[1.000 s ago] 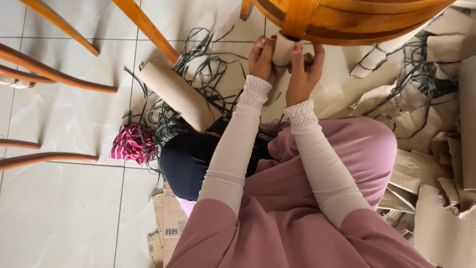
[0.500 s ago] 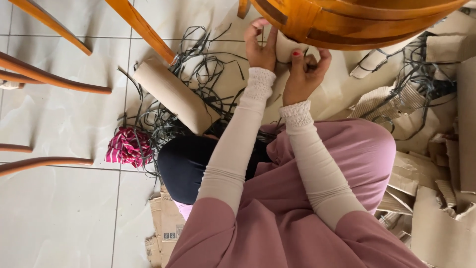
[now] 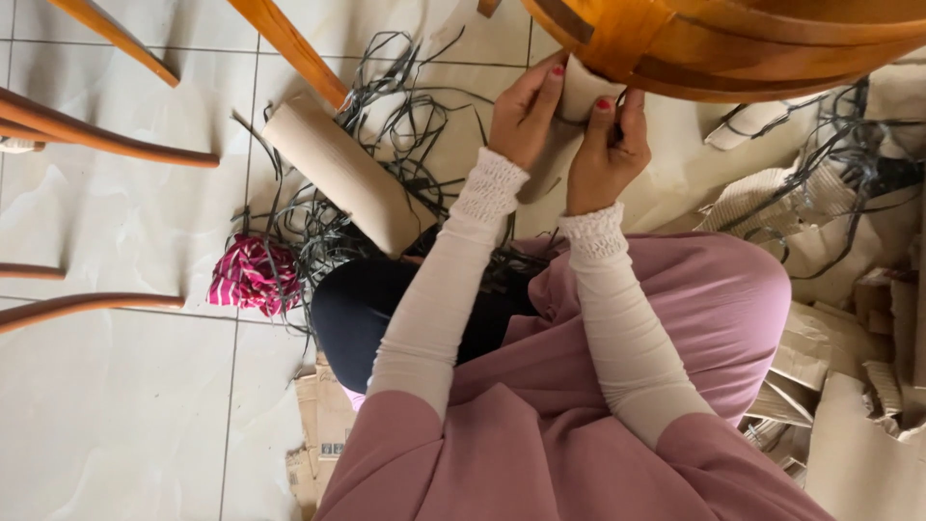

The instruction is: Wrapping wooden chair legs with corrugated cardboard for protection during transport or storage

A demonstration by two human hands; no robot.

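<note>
Both my hands are raised to a piece of brown paper wrap (image 3: pixel 583 89) at the underside of a round wooden chair seat (image 3: pixel 733 43). My left hand (image 3: pixel 526 111) pinches the paper's left edge with its fingertips. My right hand (image 3: pixel 608 145) grips the paper from below and to the right, thumb up against it. The upper part of the paper is hidden behind the wooden rim. White knitted cuffs cover both my wrists, and my pink skirt fills the lower middle.
A cardboard tube (image 3: pixel 347 174) lies on the tiled floor among tangled dark plastic straps (image 3: pixel 405 125). A pink striped cloth bundle (image 3: pixel 253 275) sits to the left. Wooden chair legs (image 3: pixel 289 48) cross the upper left. Torn cardboard scraps (image 3: pixel 849 338) pile up at right.
The view has shifted slightly. Both hands have stayed at the paper under the seat, fingers adjusting their hold; the left hand's fingers now reach higher on the paper's edge.
</note>
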